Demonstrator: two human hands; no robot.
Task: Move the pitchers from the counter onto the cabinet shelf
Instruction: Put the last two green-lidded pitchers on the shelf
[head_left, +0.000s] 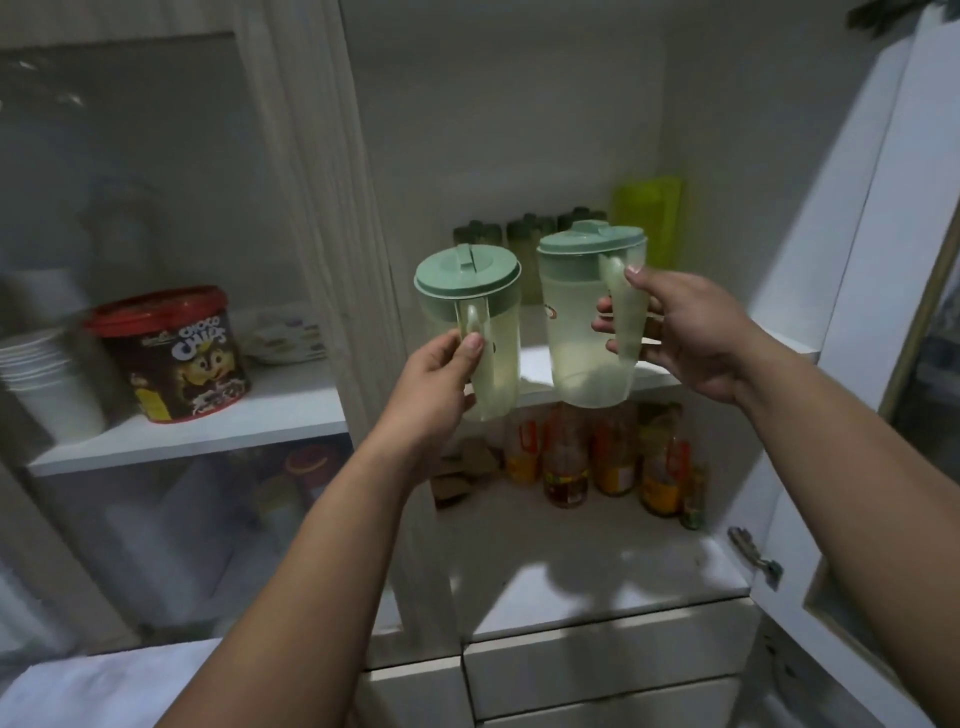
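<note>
left hand (441, 364) gripping left pitcher (470, 322) by handle, right hand (685, 332) gripping right pitcher (587, 317) by handle. both upright, lids on, held in air before shelf (535, 364) front edge, inside open cabinet. bottles (597, 457) on lower shelf below.

Small green-topped containers (524, 234) and bottle (566, 457) labels are blurred, partly hidden behind both pitchers (582, 332).

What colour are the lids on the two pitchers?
Pale green lids, seen in the head view.
</note>
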